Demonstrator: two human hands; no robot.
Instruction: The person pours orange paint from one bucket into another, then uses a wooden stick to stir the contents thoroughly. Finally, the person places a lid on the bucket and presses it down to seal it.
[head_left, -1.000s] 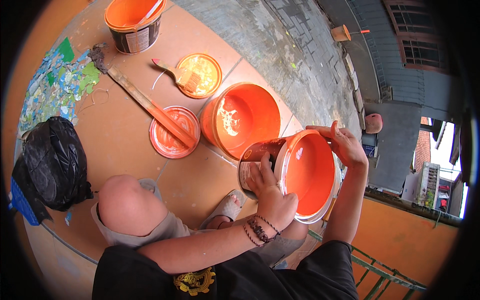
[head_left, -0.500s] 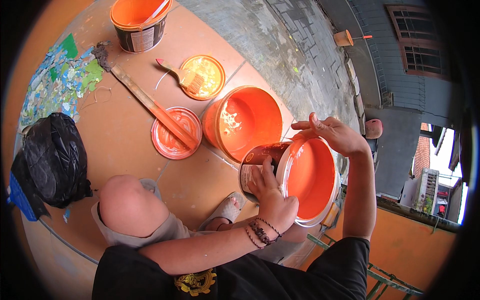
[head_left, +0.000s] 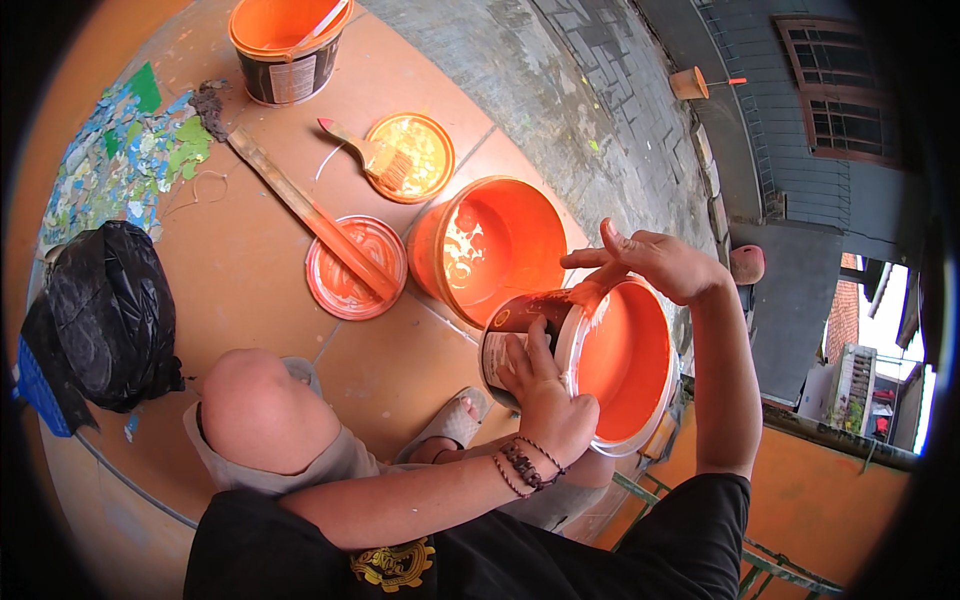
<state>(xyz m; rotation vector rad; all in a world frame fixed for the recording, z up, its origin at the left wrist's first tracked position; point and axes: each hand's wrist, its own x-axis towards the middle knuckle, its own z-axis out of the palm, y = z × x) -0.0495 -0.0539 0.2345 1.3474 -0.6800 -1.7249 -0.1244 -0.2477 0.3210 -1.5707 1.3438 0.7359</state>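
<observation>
My left hand (head_left: 550,410) grips the side of a dark-labelled paint bucket (head_left: 630,380), tilted and holding orange paint. My right hand (head_left: 650,260) is at that bucket's upper rim, its fingers spread and one or more coated with orange paint near the edge. Beside it stands a larger orange bucket (head_left: 530,240) with paint inside. Left of these, a red-coated lid (head_left: 335,290) has a long paint-stained wooden stick (head_left: 300,210) lying across it. A yellow-orange lid (head_left: 430,150) carries a paintbrush (head_left: 387,158).
Another paint bucket (head_left: 285,75) stands at the tiled floor's far edge. A black plastic bag (head_left: 105,310) and a sheet covered in paint flakes (head_left: 130,160) lie left. Beyond are grey paving (head_left: 560,90), a small pot (head_left: 688,83) and a green railing (head_left: 760,570) at lower right.
My right hand has moved up and slightly left over the rim, with its fingers more spread. My left hand stays on the bucket, which has shifted very little.
</observation>
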